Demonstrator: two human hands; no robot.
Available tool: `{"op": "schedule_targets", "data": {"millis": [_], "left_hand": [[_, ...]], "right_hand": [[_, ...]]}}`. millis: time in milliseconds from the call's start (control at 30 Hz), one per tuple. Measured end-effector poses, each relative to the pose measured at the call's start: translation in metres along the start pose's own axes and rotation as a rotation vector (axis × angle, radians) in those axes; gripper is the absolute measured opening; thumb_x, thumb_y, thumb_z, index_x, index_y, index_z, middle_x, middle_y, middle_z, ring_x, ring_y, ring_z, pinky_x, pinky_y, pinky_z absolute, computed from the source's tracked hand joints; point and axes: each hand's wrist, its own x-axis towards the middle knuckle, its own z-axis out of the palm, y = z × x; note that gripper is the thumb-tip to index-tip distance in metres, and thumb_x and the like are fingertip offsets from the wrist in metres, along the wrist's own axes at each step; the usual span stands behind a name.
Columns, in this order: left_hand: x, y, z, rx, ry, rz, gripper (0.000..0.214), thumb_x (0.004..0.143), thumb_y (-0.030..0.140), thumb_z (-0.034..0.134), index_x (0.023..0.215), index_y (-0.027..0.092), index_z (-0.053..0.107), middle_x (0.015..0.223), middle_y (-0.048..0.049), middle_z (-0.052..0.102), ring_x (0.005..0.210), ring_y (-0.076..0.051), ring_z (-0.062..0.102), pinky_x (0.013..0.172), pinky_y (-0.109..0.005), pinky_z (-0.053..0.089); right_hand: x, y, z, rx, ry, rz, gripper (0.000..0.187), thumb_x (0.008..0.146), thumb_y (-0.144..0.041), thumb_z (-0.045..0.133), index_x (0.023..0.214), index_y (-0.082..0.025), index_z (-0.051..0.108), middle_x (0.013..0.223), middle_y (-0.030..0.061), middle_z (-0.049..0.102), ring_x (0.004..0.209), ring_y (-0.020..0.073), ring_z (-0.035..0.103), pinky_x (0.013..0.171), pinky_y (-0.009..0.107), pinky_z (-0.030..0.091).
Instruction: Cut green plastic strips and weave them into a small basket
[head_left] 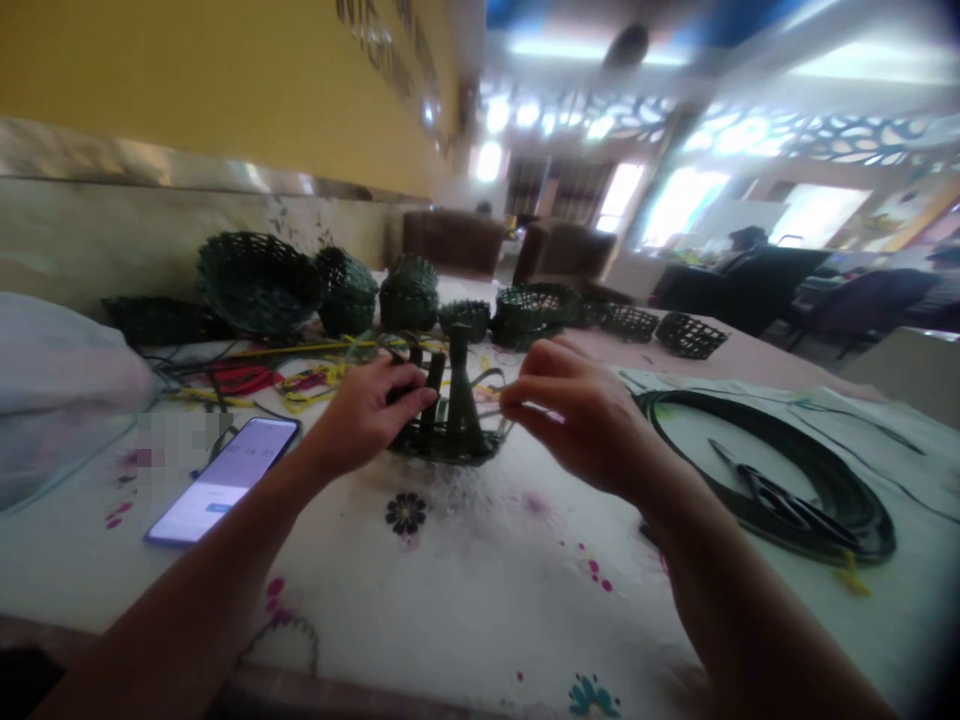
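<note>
Head view: my left hand (367,410) grips stiff uprights of the half-woven dark green strip basket (450,445) on the flowered white tablecloth (465,570); my right hand (577,420) pinches its thin strand.

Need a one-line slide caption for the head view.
Left hand grips a half-woven green basket, right hand pinches beside it; finished baskets behind, phone alongside.

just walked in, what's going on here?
A person works on a half-woven green basket on the table. Their left hand grips its upright stakes; the right hand pinches a thin strand beside it. A lit phone lies to the left, and a coil of green strip with scissors on it lies to the right. Finished baskets stand in a row behind.
</note>
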Motion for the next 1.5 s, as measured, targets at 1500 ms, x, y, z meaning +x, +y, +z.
{"op": "schedule_targets", "data": {"millis": [1500], "left_hand": [[0.047, 0.018, 0.012, -0.174, -0.345, -0.016, 0.027, 0.088, 0.029, 0.055, 0.106, 0.024, 0.074, 0.106, -0.0036, 0.074, 0.096, -0.020, 0.067, 0.089, -0.033, 0.051]], "right_hand": [[0.001, 0.000, 0.001, -0.124, 0.069, 0.030, 0.029, 0.094, -0.011, 0.051, 0.070, -0.018, 0.065, 0.072, 0.0028, 0.046, 0.070, 0.0156, 0.040, 0.058, 0.028, 0.027]]}}
